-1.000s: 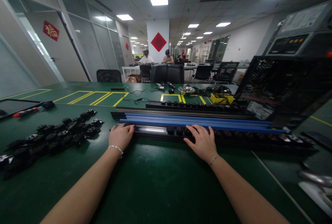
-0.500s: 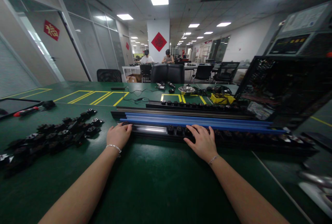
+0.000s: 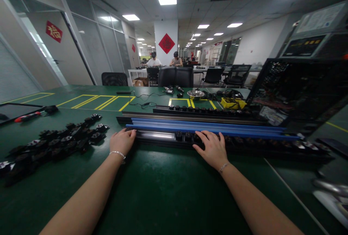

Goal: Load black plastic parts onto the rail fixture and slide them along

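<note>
A long black rail (image 3: 156, 141) with a shiny silver channel lies crosswise on the green table. Small black modules, perhaps sockets, sit in a row in its channel, such as the module (image 3: 187, 136). At the rail's left end is my left hand (image 3: 122, 142), closed, its fingers curled over the far side; what lies under the fingertips is hidden. My right hand (image 3: 213, 148) grips the rail farther right, with spread fingers bent over the modules and the thumb on the near side. Directly behind the rail runs a blue rail (image 3: 206, 128).
Loose black modules (image 3: 65, 139) lie piled at left, near a red-handled tool (image 3: 27, 117). Behind the blue rail are more dark rails (image 3: 190, 118), a metal bowl (image 3: 195, 94) and a yellow item (image 3: 233, 103). An open computer case (image 3: 301, 97) stands at right. Two people sit farther back.
My left hand has shifted slightly left along the rail's end, uncovering a bit more of the silver channel. My right hand and the rail have stayed in place.
</note>
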The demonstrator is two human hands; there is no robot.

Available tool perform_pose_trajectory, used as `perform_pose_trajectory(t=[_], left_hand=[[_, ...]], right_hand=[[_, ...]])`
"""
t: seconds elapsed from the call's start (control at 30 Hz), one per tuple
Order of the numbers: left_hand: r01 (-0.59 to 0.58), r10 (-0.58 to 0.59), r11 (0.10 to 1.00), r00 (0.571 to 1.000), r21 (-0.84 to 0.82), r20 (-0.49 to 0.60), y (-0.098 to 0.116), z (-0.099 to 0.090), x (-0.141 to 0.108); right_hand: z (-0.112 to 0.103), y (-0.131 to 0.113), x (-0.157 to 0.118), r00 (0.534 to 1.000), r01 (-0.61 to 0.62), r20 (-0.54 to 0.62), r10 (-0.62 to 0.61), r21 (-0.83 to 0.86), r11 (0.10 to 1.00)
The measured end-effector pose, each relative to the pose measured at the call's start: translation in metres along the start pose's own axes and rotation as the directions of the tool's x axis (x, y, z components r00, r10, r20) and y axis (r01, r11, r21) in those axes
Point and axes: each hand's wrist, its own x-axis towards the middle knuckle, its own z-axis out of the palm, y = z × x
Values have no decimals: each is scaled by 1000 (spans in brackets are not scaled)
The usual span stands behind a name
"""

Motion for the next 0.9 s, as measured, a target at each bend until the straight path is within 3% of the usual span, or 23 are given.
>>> perform_pose_trajectory(t=[0.9], left_hand=[[111,-111,983,994,-145,8,-22,10,11]], right_hand=[[0,0,0,1000,3,-6,-3,-11,1000]])
